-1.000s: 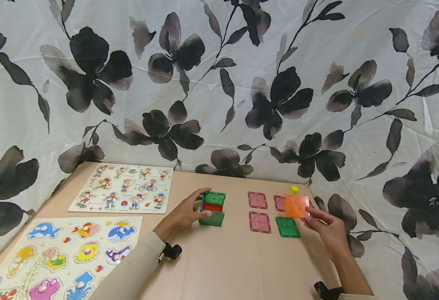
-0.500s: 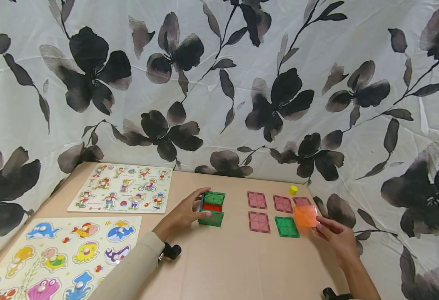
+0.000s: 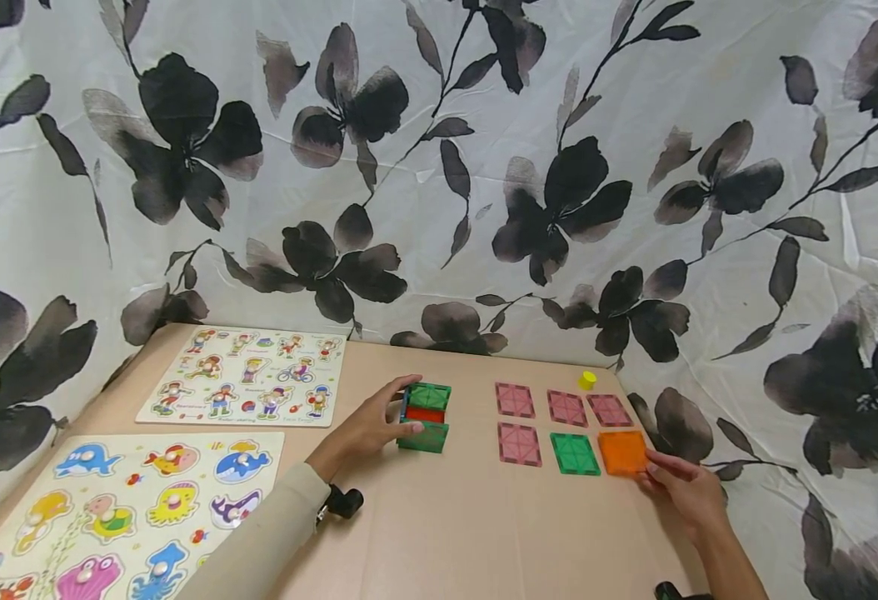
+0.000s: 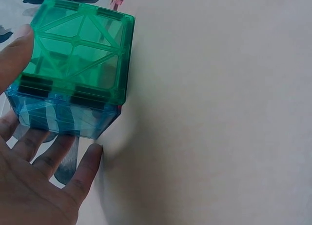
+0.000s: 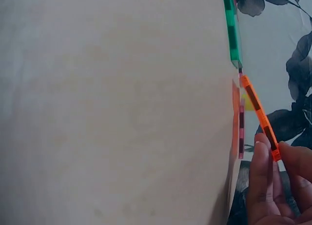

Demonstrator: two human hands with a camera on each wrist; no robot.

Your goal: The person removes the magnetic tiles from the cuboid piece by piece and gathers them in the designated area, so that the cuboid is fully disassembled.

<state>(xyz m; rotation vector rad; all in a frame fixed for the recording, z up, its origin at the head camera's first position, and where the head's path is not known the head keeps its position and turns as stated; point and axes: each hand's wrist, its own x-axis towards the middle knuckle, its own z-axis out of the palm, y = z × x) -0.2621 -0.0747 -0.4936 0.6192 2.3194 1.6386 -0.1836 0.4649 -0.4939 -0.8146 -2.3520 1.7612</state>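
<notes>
My left hand [image 3: 367,425] holds a small box of translucent magnetic tiles [image 4: 80,47], with the thumb at its green face and the fingers along its blue side. Red shows inside this box in the head view. Between thumb and fingers, my right hand [image 3: 685,487] pinches an orange magnetic tile [image 3: 622,453] by its right edge. In the right wrist view that tile [image 5: 261,117] is tilted, its held edge off the table. Just left of it, a green magnetic tile [image 3: 576,454] lies flat.
Several pink magnetic tiles [image 3: 515,400] lie in rows on the table [image 3: 446,533]. A yellow round piece [image 3: 587,380] stands near the back edge. Two picture puzzle boards [image 3: 241,421] [image 3: 139,492] cover the left side. Floral cloth [image 3: 439,183] hangs behind.
My right hand has moved right and down toward the table with the orange tile, from over the pink tiles to beside the green one. My left hand has stayed at the box.
</notes>
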